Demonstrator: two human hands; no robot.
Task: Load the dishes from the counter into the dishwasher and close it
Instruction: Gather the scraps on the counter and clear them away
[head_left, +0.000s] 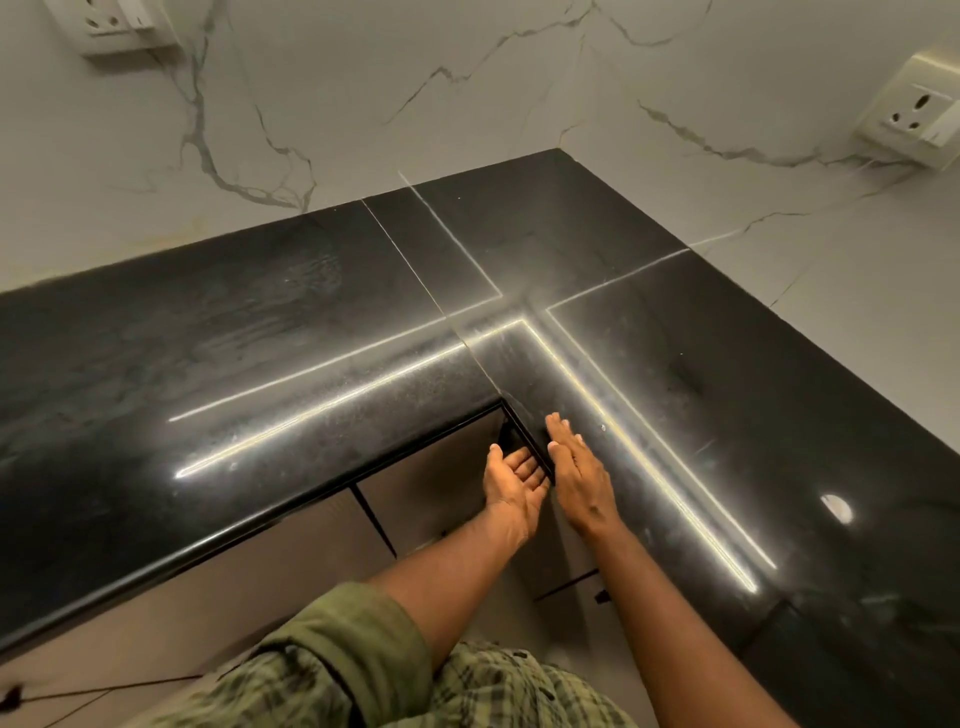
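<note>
Counter (291, 332) is the only task item in view: L-shaped, glossy black stone with a rounded front edge, thin seam lines crossing near the inner corner, bright strip-light reflections running along both legs; it fills the middle of the view, backed by white marble-veined wall (332, 93); no dishes or dishwasher visible on or near it. Left hand (514, 483) sits at the inner corner just below the counter's edge, palm up, fingers straight and relaxed, holding nothing; fingertips reach under the overhang. Right hand (576, 467) lies flat, palm down, fingers straight and together, on the counter top right at that corner; holds nothing. Beige cabinet fronts (291, 566) run beneath the overhang; two wall sockets, one upper left (111, 23), one upper right (914, 111); green checked sleeve (358, 644) rolled on the left arm.
</note>
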